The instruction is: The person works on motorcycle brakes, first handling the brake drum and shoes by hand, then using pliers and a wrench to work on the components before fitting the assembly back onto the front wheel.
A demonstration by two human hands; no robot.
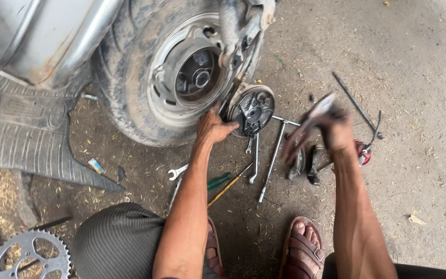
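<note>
The left hand point(213, 126) sits at the centre of the frame, fingers spread and pressed against the round dark brake plate point(253, 110), which leans on edge against the rear wheel point(166, 72) in the upper middle. The wheel's tyre is dusty, and its silver hub shows an open dark drum. The right hand point(331, 132), right of centre, is blurred; it is clenched around a metal tool point(313, 116) with a pale end that points up and to the left, and what kind of tool it is cannot be told.

On the concrete floor point(419, 62) between the hands lies a T-handled socket wrench point(273, 157). Left of it are a small spanner point(254, 160), a green-handled screwdriver point(219, 181), a yellow-shafted screwdriver point(228, 186) and an open-ended spanner point(177, 172). A long thin rod point(356, 105) lies in the upper right, and a red-handled tool point(363, 152) lies just beside the right wrist.

A small oblong blue and orange packet point(96, 166) lies at the left centre, beside a ribbed black rubber mat point(21, 144). A toothed sprocket point(29, 256) fills the lower left corner. Two brown sandals point(303, 250) show at the bottom edge.
</note>
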